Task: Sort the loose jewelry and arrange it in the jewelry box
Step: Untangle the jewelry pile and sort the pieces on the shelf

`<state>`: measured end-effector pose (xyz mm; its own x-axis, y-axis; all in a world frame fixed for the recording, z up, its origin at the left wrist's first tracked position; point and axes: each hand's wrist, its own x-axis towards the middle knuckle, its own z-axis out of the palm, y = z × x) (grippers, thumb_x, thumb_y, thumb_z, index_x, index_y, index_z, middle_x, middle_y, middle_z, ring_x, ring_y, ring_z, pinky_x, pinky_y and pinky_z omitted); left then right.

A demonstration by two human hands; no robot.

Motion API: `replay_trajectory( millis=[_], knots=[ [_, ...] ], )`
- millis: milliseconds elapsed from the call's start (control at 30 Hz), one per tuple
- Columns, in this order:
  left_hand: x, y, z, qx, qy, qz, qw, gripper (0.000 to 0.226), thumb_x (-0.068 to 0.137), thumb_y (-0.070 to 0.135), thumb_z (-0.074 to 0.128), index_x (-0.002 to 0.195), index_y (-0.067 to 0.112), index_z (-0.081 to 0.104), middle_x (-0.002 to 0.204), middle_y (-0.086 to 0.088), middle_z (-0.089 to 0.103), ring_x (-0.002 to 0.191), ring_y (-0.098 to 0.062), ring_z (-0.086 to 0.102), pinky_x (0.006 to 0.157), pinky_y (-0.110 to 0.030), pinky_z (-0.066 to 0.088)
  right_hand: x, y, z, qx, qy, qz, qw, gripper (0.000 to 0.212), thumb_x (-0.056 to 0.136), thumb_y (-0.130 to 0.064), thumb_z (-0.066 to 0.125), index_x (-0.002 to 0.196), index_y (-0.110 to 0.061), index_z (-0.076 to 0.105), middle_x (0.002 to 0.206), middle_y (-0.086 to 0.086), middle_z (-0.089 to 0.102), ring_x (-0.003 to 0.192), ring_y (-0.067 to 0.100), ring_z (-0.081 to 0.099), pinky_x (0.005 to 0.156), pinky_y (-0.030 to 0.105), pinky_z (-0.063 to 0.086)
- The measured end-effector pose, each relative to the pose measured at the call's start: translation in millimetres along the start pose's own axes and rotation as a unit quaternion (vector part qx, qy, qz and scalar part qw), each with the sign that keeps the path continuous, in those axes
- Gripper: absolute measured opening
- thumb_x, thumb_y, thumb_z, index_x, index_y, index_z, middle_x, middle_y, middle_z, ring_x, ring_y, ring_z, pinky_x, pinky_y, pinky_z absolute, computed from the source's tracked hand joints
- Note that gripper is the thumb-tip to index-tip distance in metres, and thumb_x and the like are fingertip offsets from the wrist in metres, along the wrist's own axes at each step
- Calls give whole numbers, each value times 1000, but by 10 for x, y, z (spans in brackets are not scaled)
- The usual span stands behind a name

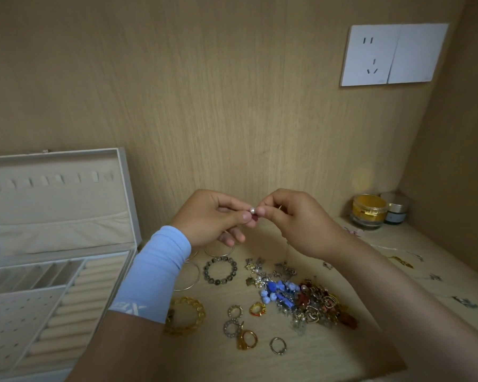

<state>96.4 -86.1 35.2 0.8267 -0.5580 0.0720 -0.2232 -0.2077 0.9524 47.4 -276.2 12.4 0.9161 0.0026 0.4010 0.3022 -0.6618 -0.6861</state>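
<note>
From the head view, you have both hands raised above the counter (301,357), fingertips meeting in the middle. Your left hand (213,216) pinches a small pearl earring (251,210) between thumb and fingers. Your right hand (295,219) is curled in against the same piece from the other side and pinches its far end. Whether that end is a post or a backing is too small to tell.

The earring is in the air, well apart from the jewelry box (66,216), which stands open at your left with its ring rolls and punched earring panel showing. Below your hands lies the unsorted pile (301,296), with a dark beaded bracelet (220,271), an amber bracelet (186,315) and several rings (247,339) spread beside it.

You seem to be at the stage of checking or fastening one earring before storing it, and most of the sorting is left to do. Next, you would probably carry it left to the punched panel. That calls for a firm pinch and a careful aim at one small hole.
</note>
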Motion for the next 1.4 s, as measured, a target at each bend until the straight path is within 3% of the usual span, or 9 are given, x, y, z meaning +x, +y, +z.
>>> replay_trajectory(
  millis=[100,400,633,800,900,1000,1167,1267,1400],
  knots=[
    [-19,-5,-49,22,-32,8,999,14,88,2,67,98,10,74,84,-8,76,57,-14,66,49,-21,53,1,-10,-71,85,-68,38,993,17,96,-28,65,92,-14,75,77,17,63,61,14,52,62,42,55],
    [-29,-43,-160,-11,-73,37,997,12,89,1,63,98,7,67,85,-10,75,56,-17,67,46,-20,50,-12,-29,-145,217,-89,66,970,25,103,-21,52,83,-10,61,68,8,41,51,13,37,54,33,52],
    [-5,-61,-197,11,-40,34,999,23,87,9,67,109,16,68,87,-4,76,62,-16,66,47,-21,48,-20,-89,-224,224,-65,100,967,28,108,-22,38,86,-13,53,76,2,58,54,15,43,47,27,39],
    [41,-93,85,211,-150,9,966,13,87,16,73,96,25,77,94,9,76,96,-15,69,89,-28,53,-9,-180,-412,139,-64,80,985,32,108,-26,40,82,-12,55,75,9,56,55,24,42,48,31,36],
    [55,-134,320,309,-210,-40,927,16,86,20,73,99,29,77,78,30,68,83,7,63,89,-18,48,-27,-228,-499,140,-63,85,985,31,106,-27,45,81,-15,57,71,4,52,52,16,40,47,26,34],
    [70,-183,432,328,-226,-75,914,22,84,19,74,104,29,75,78,26,70,86,1,67,95,-24,50,-37,-238,-558,141,-54,83,985,29,105,-28,48,82,-15,58,71,7,48,51,14,37,47,26,32],
    [98,-124,352,345,-132,-58,927,13,82,36,73,94,34,68,90,12,68,84,-9,66,84,-29,53,-52,-276,-600,147,-50,73,985,25,104,-25,51,86,-12,63,63,0,47,49,12,36,47,26,29],
    [111,25,398,192,-11,26,981,18,86,29,71,103,31,64,93,10,68,77,-6,64,72,-26,52,-40,-284,-582,152,-38,61,986,24,102,-24,55,84,-11,65,59,-3,48,48,13,36,45,26,30],
    [67,271,539,39,14,72,997,12,92,20,65,103,18,69,78,3,73,57,-6,54,57,-16,44,-10,-288,-571,156,12,60,986,27,100,-23,60,76,-13,62,52,-12,53,47,13,38,43,26,32]
  ],
)
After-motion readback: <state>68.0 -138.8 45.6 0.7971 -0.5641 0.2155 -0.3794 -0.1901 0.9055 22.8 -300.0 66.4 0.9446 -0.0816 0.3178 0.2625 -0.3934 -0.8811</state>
